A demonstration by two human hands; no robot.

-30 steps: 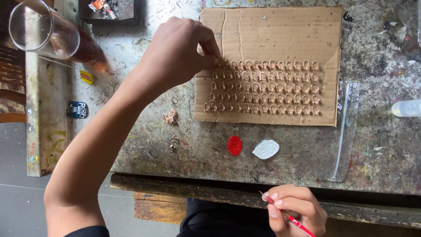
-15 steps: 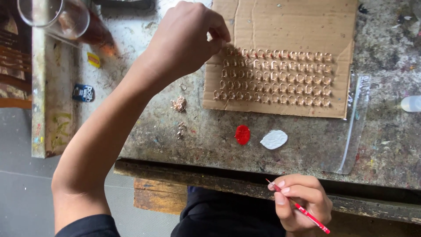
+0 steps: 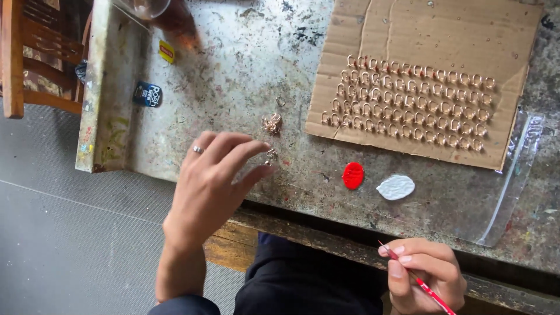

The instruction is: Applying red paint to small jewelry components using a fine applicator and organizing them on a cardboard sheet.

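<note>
Near the front edge of the worn, paint-flecked counter (image 3: 233,64), the left hand (image 3: 213,186) reaches with its fingers (image 3: 245,153) narrowed toward a small cluster of copper-coloured metal rings (image 3: 272,154), the fingertips just beside it and not yet closed on anything. A second little heap of the same rings (image 3: 272,123) lies a bit farther in. The right hand (image 3: 423,274), below the counter's front edge, holds a thin red brush or stick (image 3: 426,289) pinched between thumb and fingers.

The rings are tiny and tangled, so a pinch could lift several at once or flick one off the front edge onto the grey floor (image 3: 70,245) (hard to find there). Toward the right far corner, the brown corrugated cardboard sheet (image 3: 443,35) carries neat rows of upright rings (image 3: 414,102); a careless sleeve or wrist could topple them. Blobs of red paste (image 3: 353,175) and white paste (image 3: 395,187) sit near the front edge, where a wrist could smear them.
</note>
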